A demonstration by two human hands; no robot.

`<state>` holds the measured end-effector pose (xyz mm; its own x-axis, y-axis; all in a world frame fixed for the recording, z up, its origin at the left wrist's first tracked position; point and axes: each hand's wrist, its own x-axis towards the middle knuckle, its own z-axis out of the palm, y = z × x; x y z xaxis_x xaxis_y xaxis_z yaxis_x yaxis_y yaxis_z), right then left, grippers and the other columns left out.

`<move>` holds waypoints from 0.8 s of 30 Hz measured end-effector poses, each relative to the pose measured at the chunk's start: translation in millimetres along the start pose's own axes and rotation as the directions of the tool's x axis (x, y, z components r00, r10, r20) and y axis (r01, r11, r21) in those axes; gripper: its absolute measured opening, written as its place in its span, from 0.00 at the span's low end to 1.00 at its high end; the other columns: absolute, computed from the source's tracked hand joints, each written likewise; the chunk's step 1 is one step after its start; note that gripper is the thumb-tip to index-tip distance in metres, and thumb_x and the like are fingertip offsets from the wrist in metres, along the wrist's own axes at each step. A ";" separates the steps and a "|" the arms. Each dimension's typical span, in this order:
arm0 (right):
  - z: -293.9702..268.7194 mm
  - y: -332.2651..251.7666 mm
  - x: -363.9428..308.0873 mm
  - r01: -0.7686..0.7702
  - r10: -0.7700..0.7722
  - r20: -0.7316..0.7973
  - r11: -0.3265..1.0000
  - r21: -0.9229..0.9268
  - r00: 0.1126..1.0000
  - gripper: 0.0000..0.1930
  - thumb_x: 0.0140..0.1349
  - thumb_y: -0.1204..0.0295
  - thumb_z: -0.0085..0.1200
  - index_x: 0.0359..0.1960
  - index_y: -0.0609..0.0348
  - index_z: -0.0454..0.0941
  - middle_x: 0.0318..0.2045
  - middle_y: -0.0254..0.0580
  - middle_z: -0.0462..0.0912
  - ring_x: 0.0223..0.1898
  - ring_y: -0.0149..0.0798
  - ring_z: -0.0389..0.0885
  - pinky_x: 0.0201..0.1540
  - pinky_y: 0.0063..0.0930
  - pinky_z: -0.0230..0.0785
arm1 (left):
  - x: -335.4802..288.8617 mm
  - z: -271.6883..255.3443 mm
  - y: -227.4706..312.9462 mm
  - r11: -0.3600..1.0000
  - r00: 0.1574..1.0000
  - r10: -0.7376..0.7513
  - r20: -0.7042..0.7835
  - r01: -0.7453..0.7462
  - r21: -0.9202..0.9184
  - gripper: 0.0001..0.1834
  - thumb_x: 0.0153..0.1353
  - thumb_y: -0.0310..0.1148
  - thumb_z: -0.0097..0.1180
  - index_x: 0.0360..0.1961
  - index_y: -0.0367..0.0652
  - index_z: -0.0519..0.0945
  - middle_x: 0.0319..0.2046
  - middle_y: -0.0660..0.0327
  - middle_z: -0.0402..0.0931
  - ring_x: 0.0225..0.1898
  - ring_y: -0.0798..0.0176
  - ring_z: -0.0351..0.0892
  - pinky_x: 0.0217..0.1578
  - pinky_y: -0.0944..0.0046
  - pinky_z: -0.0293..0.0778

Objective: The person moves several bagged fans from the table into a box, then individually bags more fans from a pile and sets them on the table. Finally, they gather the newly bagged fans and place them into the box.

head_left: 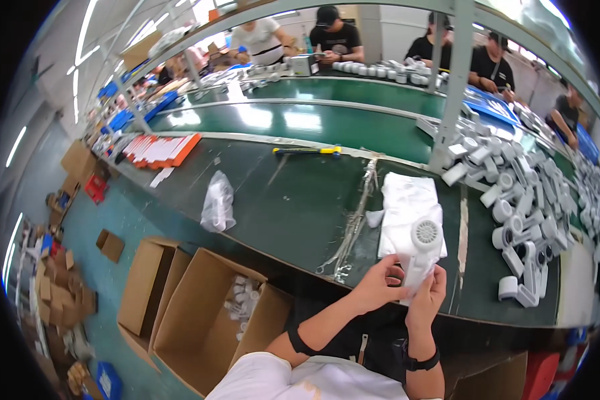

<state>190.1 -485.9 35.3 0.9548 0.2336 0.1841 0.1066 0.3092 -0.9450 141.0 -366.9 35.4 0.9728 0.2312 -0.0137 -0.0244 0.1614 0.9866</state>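
A white handheld fan with a round slotted grille [417,261] is held between my two hands, its head pointing away from me. On its left, the fingers of my left hand [381,285] curl against the handle. My right hand [427,297] closes on the handle's lower right side. Beneath and beyond the fan lies a stack of thin white bags [409,193] on the dark green bench [287,207]. Both hands are over the bench's near edge.
Many white-grey fan-like pieces [523,207] are heaped at the right. A clear plastic bag [219,203] lies at left, and a yellow-and-black tool [307,151] farther back. An open cardboard box [193,340] with several white pieces stands below left. People work across the green conveyor [247,115].
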 end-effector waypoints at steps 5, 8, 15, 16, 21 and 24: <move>12.5 5.5 2.9 0.094 -0.095 -0.041 0.995 -0.020 0.995 0.09 0.70 0.72 0.49 0.46 0.63 0.70 0.38 0.36 0.77 0.39 0.25 0.76 0.41 0.19 0.69 | -9.7 -0.4 2.1 0.958 0.987 -0.056 0.148 0.095 -0.271 0.27 0.62 0.27 0.57 0.62 0.42 0.66 0.49 0.57 0.74 0.45 0.65 0.78 0.35 0.67 0.81; 11.7 7.6 7.8 0.110 -0.112 -0.009 0.987 -0.114 0.994 0.09 0.68 0.73 0.51 0.46 0.64 0.70 0.38 0.36 0.77 0.38 0.26 0.76 0.40 0.20 0.69 | -12.2 -7.8 13.3 0.961 0.981 -0.121 0.149 0.153 -0.229 0.26 0.66 0.30 0.55 0.64 0.43 0.64 0.49 0.57 0.75 0.46 0.64 0.78 0.31 0.65 0.83; 16.3 -13.9 14.6 0.041 -0.024 0.072 0.967 -0.251 0.997 0.11 0.65 0.76 0.53 0.48 0.64 0.72 0.35 0.37 0.77 0.32 0.26 0.75 0.36 0.19 0.68 | -16.7 -27.3 13.7 0.949 0.980 -0.114 0.162 0.156 -0.275 0.25 0.64 0.28 0.56 0.62 0.40 0.67 0.48 0.58 0.76 0.44 0.65 0.79 0.32 0.67 0.82; 14.3 -5.8 18.3 0.179 -0.148 0.115 0.921 -0.346 0.982 0.08 0.66 0.76 0.52 0.45 0.65 0.74 0.33 0.34 0.76 0.32 0.24 0.74 0.35 0.19 0.67 | -18.7 -30.2 13.9 0.959 0.979 -0.132 0.153 0.165 -0.231 0.25 0.63 0.27 0.56 0.61 0.40 0.68 0.47 0.58 0.77 0.43 0.65 0.79 0.32 0.67 0.81; 3.2 4.1 18.7 0.273 -0.312 -0.006 0.839 -0.470 0.950 0.08 0.68 0.72 0.52 0.37 0.66 0.79 0.27 0.29 0.75 0.28 0.23 0.68 0.32 0.18 0.62 | -21.0 -38.9 11.0 0.938 0.983 -0.157 0.099 0.180 -0.297 0.25 0.61 0.26 0.59 0.59 0.38 0.69 0.46 0.59 0.78 0.42 0.65 0.81 0.28 0.68 0.82; -2.1 10.4 14.1 0.379 -0.437 0.029 0.741 -0.554 0.899 0.08 0.67 0.72 0.52 0.35 0.65 0.79 0.23 0.28 0.73 0.26 0.23 0.67 0.30 0.18 0.61 | -22.5 -41.1 22.3 0.885 0.987 -0.153 -0.054 0.112 -0.451 0.27 0.60 0.25 0.59 0.60 0.39 0.66 0.47 0.58 0.77 0.42 0.64 0.81 0.27 0.67 0.82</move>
<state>205.2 -481.4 27.5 0.8035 0.1017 0.5866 0.5944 -0.1934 -0.7806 109.1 -329.1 51.0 0.9513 0.2553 -0.1730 -0.0164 0.6020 0.7983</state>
